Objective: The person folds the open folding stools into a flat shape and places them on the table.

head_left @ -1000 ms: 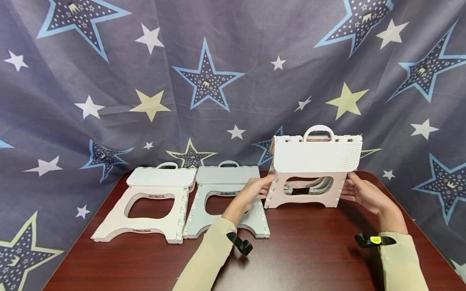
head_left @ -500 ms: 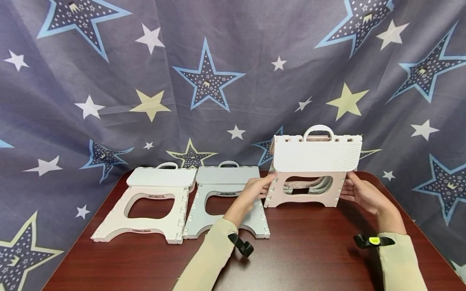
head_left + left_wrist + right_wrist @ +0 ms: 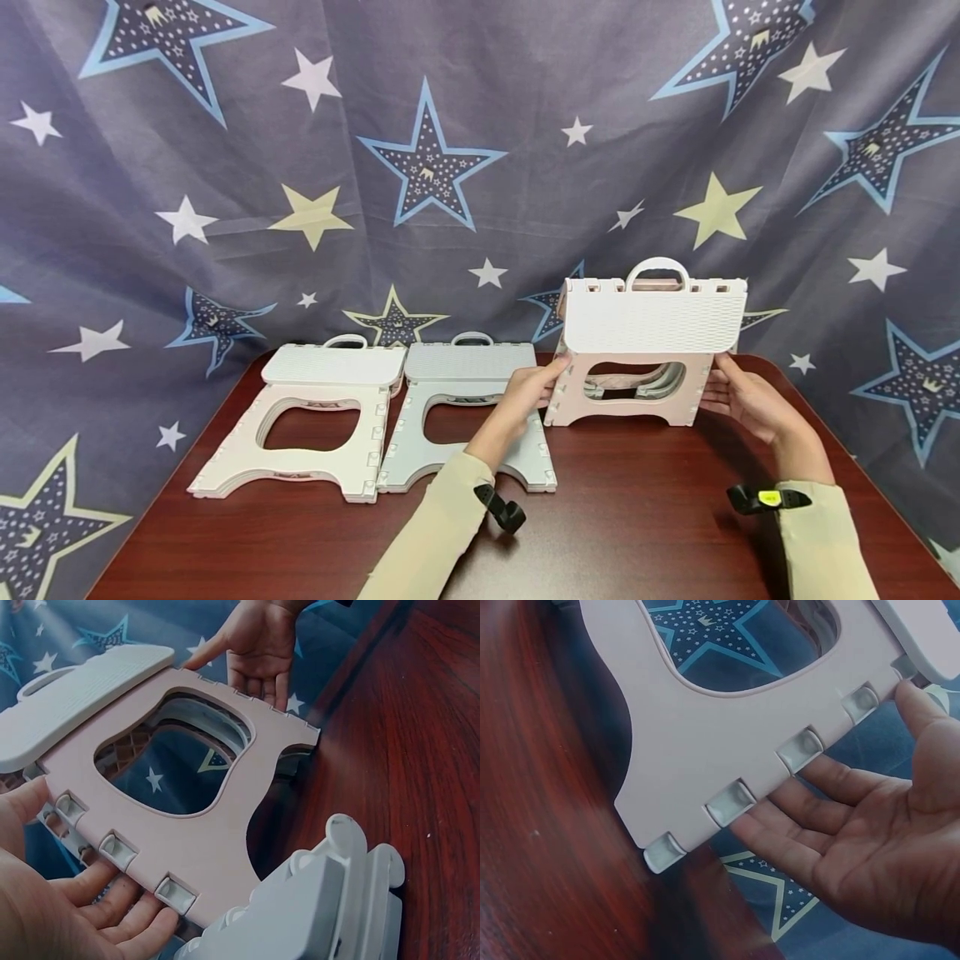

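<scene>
Toward the right of the head view a pink folding step stool (image 3: 636, 387) stands upright, partly unfolded. Its white top (image 3: 651, 321) hangs in two halves under a raised handle (image 3: 656, 271). My left hand (image 3: 517, 404) holds the left side edge, thumb in front and fingers behind, as the left wrist view confirms. On the opposite edge my right hand (image 3: 757, 404) grips likewise, its thumb near the white top; in the right wrist view its fingers (image 3: 780, 851) reach behind the pink panel (image 3: 705, 742). The far leg panel is mostly hidden.
Left of the held stool lie a folded grey-blue stool (image 3: 468, 362) and a folded cream stool (image 3: 330, 364), close together. The left forearm passes over the grey-blue one. All are on a dark red wooden table (image 3: 600, 517). A star-patterned curtain (image 3: 540, 200) hangs behind.
</scene>
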{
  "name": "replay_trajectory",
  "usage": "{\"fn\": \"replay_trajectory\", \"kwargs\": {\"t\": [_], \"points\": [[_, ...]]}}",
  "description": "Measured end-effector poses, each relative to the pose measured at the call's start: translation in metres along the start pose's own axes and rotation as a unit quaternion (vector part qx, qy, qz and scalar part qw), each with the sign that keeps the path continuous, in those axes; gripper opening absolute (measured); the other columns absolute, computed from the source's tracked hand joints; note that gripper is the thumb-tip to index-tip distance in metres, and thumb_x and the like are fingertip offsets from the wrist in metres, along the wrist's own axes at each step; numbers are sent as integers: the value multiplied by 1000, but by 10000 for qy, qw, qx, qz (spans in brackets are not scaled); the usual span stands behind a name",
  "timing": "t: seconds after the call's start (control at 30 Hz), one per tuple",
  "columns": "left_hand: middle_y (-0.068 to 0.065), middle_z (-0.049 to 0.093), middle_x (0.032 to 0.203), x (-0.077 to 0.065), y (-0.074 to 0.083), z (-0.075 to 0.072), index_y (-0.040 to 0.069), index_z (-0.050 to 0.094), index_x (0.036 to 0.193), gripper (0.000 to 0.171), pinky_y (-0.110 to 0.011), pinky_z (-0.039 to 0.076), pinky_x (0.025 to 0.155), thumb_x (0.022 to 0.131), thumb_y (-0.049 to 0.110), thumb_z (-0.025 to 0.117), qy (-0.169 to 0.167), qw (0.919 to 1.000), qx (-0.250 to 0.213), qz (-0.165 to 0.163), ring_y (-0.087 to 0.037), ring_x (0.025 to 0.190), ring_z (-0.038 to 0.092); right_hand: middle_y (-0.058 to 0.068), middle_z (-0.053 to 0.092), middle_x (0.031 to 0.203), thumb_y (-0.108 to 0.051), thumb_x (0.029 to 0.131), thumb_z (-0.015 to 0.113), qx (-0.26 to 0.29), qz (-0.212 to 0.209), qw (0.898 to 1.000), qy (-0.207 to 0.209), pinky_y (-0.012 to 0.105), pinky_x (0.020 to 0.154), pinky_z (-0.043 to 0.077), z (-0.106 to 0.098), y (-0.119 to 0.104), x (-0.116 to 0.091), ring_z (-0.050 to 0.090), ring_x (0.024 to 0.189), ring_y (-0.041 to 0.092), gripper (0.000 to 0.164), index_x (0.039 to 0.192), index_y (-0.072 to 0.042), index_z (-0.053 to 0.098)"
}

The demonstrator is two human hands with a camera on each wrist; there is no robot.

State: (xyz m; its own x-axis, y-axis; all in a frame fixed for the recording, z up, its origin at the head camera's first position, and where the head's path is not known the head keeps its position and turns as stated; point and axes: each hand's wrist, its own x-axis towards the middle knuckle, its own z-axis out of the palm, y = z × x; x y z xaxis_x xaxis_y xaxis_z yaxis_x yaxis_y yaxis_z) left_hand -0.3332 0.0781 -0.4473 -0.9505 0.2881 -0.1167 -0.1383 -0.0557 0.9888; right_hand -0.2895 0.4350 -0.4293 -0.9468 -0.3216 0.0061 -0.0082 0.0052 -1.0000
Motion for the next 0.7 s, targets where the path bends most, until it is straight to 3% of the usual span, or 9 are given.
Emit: {"fn": "replay_trajectory", "kwargs": {"t": [0.4,0.7], "points": [[-15,75,106,0,-3,4,-6,72,112,53,-44,57,97,96,44,68,182,9994,-173,221,-15,91,68,-4,74,103,-38,113,26,62,-53,9998,166,23,87,59,2,2,1,71,98,8,48,105,-21,70],[-1,65,82,-2,-3,5,-4,73,94,46,-40,59,88,95,43,70,297,9986,-301,308,-13,77,61,-5,74,102,-39,113,26,111,-25,9995,300,22,86,59,4,2,2,70,96,7,48,104,-22,70]]}}
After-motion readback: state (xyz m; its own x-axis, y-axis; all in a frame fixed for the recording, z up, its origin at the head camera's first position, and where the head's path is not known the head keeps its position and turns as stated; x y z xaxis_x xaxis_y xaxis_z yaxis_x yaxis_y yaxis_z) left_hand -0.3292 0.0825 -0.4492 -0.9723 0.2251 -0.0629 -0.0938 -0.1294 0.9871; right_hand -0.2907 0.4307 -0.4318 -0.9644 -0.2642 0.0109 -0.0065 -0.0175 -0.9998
